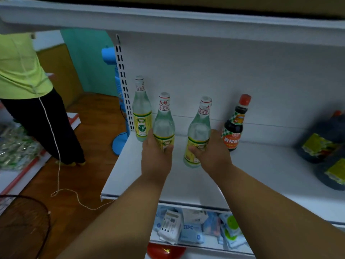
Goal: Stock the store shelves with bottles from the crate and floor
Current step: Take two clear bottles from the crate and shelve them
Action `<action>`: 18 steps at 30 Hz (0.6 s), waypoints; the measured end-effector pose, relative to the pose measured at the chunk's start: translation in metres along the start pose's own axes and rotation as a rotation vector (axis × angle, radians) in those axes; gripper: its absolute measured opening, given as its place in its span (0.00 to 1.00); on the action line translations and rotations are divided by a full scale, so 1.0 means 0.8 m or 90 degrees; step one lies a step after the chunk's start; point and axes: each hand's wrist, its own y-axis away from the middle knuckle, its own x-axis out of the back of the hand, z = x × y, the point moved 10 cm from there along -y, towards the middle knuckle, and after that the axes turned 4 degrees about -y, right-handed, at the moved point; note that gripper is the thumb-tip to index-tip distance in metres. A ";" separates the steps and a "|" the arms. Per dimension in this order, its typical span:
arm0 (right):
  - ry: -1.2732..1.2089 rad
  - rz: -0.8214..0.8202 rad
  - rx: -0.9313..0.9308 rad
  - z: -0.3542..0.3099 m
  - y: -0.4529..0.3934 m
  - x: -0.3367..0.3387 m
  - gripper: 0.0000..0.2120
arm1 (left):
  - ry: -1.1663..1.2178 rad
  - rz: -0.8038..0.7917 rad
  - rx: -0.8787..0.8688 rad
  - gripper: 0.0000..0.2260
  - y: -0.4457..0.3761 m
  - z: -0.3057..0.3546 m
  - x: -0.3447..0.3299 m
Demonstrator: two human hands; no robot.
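On the white shelf (261, 165), each hand grips a clear bottle low on its label, the left hand (155, 157) wrapping one (164, 124) upright, the right hand (212, 156) wrapping one (197, 131) tilted toward 1 o'clock, so I judge both should be stood flat beside the parked bottle (141, 113) at 11 o'clock before letting go.

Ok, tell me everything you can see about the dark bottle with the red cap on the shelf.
The dark bottle stands upright on the white shelf, near the back panel. It has a red cap, a narrow neck, near-black contents and an orange and green-checked label with Chinese characters. It looks like glass or clear plastic; which one is unclear. The right hand, holding a clear bottle, is just beside it; whether they touch cannot be told.
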 end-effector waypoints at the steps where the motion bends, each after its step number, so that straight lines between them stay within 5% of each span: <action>1: 0.004 0.005 -0.004 0.000 -0.008 -0.002 0.30 | -0.009 -0.003 0.010 0.37 -0.006 -0.001 -0.007; 6: 0.016 0.014 -0.022 0.002 -0.045 -0.015 0.29 | -0.035 -0.014 0.076 0.45 -0.018 -0.023 -0.043; 12: -0.005 0.079 -0.074 0.012 -0.064 -0.028 0.29 | -0.022 0.042 0.068 0.30 -0.040 -0.028 -0.053; 18: -0.007 0.091 -0.133 0.050 -0.051 -0.057 0.27 | -0.042 0.063 0.008 0.30 -0.055 -0.019 -0.061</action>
